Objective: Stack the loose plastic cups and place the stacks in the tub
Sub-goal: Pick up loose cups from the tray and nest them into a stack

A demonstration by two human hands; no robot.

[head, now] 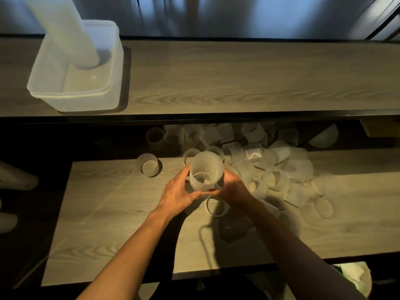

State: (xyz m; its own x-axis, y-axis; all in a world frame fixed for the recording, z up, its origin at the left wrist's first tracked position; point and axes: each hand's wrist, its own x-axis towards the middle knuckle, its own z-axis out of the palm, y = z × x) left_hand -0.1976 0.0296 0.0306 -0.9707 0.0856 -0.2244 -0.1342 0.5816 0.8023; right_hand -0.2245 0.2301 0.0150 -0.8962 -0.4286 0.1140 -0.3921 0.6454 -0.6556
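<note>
upper wooden counter: spans the full width and is cut off at both sides. the backdrop behind it is blurred and unreadable.

lower wooden tabletop: lies nearer the viewer. its far edge is lost in the dark gap beneath the counter.

translucent plastic tub: stands on the counter at far left. a tall stack of cups leans in it, foot on the tub floor and top cut off by the upper frame edge.

pile of loose cups: frosted cups heaped on the tabletop right of centre and reaching back into the shadowed gap, where single cups are hard to separate. some are ribbed and at least one is clear.

left hand and right hand: meet near the middle of the tabletop, fingers curled round the lower part of a ribbed cup, which is held upright with its mouth toward the camera. the right hand is in shadow, so its fingertips are hard to place. whether other cups are nested inside cannot be told.

lone cup: lies on its side, left of the hands and apart from the pile.

cup on its side: just beneath the hands, partly covered by the right wrist.

dark object: lies under the right forearm and is not identifiable.

pale bowl: half hidden in the gap at right.
</note>
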